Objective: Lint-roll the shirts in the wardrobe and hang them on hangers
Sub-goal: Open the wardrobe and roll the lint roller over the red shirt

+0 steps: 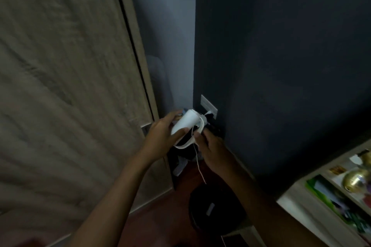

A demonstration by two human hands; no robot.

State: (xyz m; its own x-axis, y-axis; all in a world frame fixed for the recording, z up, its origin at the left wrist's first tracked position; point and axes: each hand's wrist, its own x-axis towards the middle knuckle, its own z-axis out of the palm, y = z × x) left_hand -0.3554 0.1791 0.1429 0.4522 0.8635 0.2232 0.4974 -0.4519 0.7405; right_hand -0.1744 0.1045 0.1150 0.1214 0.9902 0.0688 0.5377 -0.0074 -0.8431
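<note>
A white lint roller (185, 121) is held in front of me, low in the middle of the view. My left hand (162, 136) grips its white roll from the left, thumb across the front. My right hand (210, 150) pinches the roller's white frame or handle loop (187, 144) at the lower right. A thin white string (198, 164) hangs down from it. The wooden wardrobe door (70, 86) stands shut on the left. No shirt or hanger is plainly visible.
A dark wall (281, 66) with a grey socket plate (208, 105) rises on the right. Dark clutter (182, 158) lies in the corner on the floor, with a round black object (212, 210) below. A shelf (341, 192) with gold balls stands at the lower right.
</note>
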